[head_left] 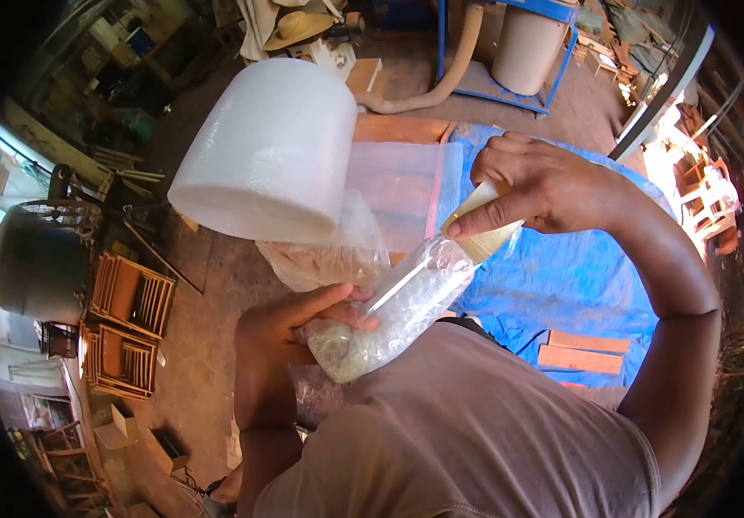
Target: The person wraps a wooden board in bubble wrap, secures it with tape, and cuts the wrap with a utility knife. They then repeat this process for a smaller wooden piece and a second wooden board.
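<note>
So this person had both hands busy with one bubble-wrapped bundle (pixel 406 306), which sat at a slant between the two grips, right in front of their shirt (pixel 467 423). The left hand (pixel 312 315) was curled around the lower end, fingers lying over the plastic. At the upper end, the right hand (pixel 540 186) had a yellowish-tan piece (pixel 487 243) pinched with the thumb pressed on it, right up against the wrap. Honestly couldn't tell what that piece was, too much of it was covered by the fingers.

Just beyond the left hand there was a massive white roll (pixel 264 147) of bubble wrap, with a loose clear sheet (pixel 303 259) under it. Below the right hand a wrinkly blue tarp (pixel 553 276) was spread out, and a couple of flat wooden pieces (pixel 581 358) lay on it, off to the right of the bundle. Some wooden racks (pixel 133 296) stood well left of the left hand.
</note>
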Action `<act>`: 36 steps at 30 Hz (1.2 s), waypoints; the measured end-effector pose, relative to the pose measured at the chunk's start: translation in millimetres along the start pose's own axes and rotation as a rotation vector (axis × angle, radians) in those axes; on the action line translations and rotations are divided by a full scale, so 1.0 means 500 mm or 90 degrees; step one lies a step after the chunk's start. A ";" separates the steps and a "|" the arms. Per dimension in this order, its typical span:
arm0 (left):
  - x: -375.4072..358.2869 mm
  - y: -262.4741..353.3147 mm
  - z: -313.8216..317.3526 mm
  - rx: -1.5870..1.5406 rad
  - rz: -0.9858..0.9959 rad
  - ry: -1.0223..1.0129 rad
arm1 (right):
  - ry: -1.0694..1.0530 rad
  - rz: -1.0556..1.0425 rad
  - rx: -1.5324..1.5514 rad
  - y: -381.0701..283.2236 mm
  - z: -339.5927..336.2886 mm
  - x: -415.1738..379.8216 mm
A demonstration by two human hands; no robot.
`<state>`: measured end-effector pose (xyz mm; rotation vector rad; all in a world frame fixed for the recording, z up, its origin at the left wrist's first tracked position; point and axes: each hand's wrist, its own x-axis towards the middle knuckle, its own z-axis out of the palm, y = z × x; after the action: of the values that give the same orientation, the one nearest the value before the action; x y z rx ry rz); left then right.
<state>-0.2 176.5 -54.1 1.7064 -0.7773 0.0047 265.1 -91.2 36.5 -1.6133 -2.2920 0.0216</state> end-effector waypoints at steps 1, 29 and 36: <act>0.001 0.002 0.004 -0.003 -0.003 0.001 | 0.000 0.000 0.004 0.004 0.009 -0.002; -0.035 0.022 0.113 -0.353 -0.212 0.459 | 0.238 0.013 0.087 -0.055 0.096 0.019; -0.064 0.103 0.086 0.246 -0.098 0.477 | 0.281 0.012 0.074 -0.064 0.113 0.032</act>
<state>-67.3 150.9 -35.2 1.9224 -0.0814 0.6867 215.3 -77.7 -6.2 -1.4142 -1.9024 -0.1762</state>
